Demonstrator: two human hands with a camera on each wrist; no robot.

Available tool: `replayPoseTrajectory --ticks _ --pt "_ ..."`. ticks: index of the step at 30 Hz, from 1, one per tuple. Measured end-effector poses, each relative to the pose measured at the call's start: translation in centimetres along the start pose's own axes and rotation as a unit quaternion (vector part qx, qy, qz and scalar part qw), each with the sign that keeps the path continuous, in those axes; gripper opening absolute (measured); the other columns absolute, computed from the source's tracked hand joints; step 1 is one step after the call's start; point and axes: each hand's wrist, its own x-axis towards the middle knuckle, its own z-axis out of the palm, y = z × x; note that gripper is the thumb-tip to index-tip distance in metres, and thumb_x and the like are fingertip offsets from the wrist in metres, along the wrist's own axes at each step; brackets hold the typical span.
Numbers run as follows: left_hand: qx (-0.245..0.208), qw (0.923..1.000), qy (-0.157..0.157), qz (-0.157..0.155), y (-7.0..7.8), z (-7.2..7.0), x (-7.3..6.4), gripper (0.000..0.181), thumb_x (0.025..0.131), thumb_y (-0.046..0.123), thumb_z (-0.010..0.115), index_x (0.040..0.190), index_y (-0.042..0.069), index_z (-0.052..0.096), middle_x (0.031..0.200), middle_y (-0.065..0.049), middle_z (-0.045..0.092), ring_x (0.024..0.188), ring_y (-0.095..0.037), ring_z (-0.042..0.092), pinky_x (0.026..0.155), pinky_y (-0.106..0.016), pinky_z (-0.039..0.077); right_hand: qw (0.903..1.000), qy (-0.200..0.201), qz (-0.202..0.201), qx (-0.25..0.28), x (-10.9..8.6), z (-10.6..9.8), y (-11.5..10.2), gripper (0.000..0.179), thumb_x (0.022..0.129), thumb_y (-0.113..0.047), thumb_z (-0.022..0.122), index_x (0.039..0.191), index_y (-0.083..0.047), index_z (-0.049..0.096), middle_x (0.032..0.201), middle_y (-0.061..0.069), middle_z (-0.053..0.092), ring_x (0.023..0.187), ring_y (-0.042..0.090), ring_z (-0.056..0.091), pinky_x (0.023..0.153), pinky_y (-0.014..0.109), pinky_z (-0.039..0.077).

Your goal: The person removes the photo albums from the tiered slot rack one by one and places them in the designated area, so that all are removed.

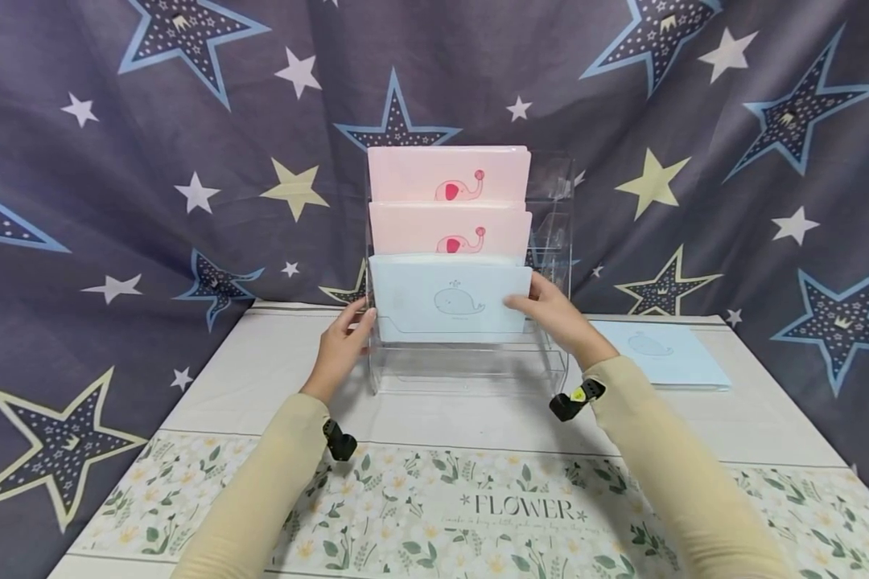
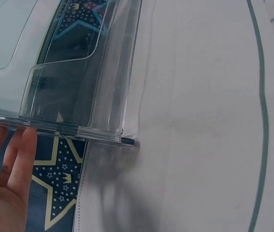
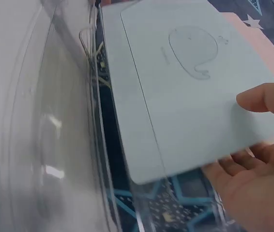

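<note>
A clear acrylic rack (image 1: 471, 362) with stepped tiers stands on the table. In its front filled tier is a light-blue notebook (image 1: 420, 297) with a whale drawing, also seen in the right wrist view (image 3: 175, 106). My right hand (image 1: 553, 314) pinches that notebook at its right edge, thumb on the front and fingers behind. On the rack's left side rests my left hand (image 1: 343, 346); its fingertips touch the outer side wall in the left wrist view. Pink notebooks with an elephant drawing, upper (image 1: 413, 173) and lower (image 1: 409, 229), stand in the tiers behind.
More light-blue whale notebooks (image 1: 673, 366) lie stacked on the table to the right of the rack. A lower tier of the rack shows beneath the blue notebook. Behind the table hangs a dark star-patterned curtain (image 1: 246, 121). A floral cloth (image 1: 405, 515) covers the front.
</note>
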Motion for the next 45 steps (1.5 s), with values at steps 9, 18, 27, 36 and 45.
replayPoseTrajectory --ticks 9,18,27,36,45 --pt "0.004 1.0000 -0.002 -0.001 -0.3 0.0 0.1 0.057 0.102 0.050 0.054 0.150 0.021 0.048 0.131 -0.014 0.057 0.106 -0.028 0.060 0.080 -0.036 0.062 0.9953 0.006 0.055 0.079 0.7 1.8 1.1 0.060 0.095 -0.015 0.064 0.148 0.000 0.041 0.150 0.015 0.046 0.144 0.029 0.033 0.123 0.046 0.018" --pt "0.001 1.0000 0.001 -0.003 -0.2 -0.1 0.0 0.058 0.101 0.051 0.055 0.150 0.021 0.048 0.131 -0.014 0.058 0.106 -0.028 0.060 0.081 -0.037 0.062 0.9953 0.026 0.036 0.086 0.8 2.6 1.8 0.059 0.098 -0.018 0.068 0.149 -0.006 0.043 0.148 0.013 0.049 0.140 0.028 0.040 0.121 0.045 0.025" --pt "-0.002 1.0000 0.001 0.000 -0.3 0.0 0.1 0.056 0.102 0.047 0.055 0.150 0.019 0.048 0.131 -0.014 0.058 0.106 -0.029 0.061 0.080 -0.036 0.062 0.9907 0.051 -0.002 0.126 0.6 3.3 2.4 0.055 0.099 -0.018 0.066 0.148 -0.007 0.044 0.143 0.013 0.054 0.133 0.028 0.049 0.117 0.042 0.035" --pt "-0.003 1.0000 0.001 -0.002 0.0 0.0 0.1 0.056 0.102 0.048 0.055 0.150 0.021 0.048 0.131 -0.014 0.058 0.106 -0.029 0.061 0.080 -0.037 0.062 0.9887 0.076 -0.015 0.128 0.5 3.0 2.2 0.058 0.099 -0.017 0.067 0.150 -0.005 0.041 0.146 0.015 0.049 0.133 0.031 0.047 0.115 0.043 0.037" --pt "0.002 1.0000 -0.003 0.000 0.1 0.0 0.0 0.056 0.102 0.050 0.054 0.151 0.022 0.048 0.132 -0.014 0.057 0.108 -0.029 0.060 0.082 -0.039 0.062 0.9893 0.086 -0.032 0.114 0.2 2.0 0.8 0.055 0.099 -0.020 0.067 0.147 -0.006 0.042 0.139 0.017 0.054 0.121 0.031 0.056 0.107 0.045 0.046"
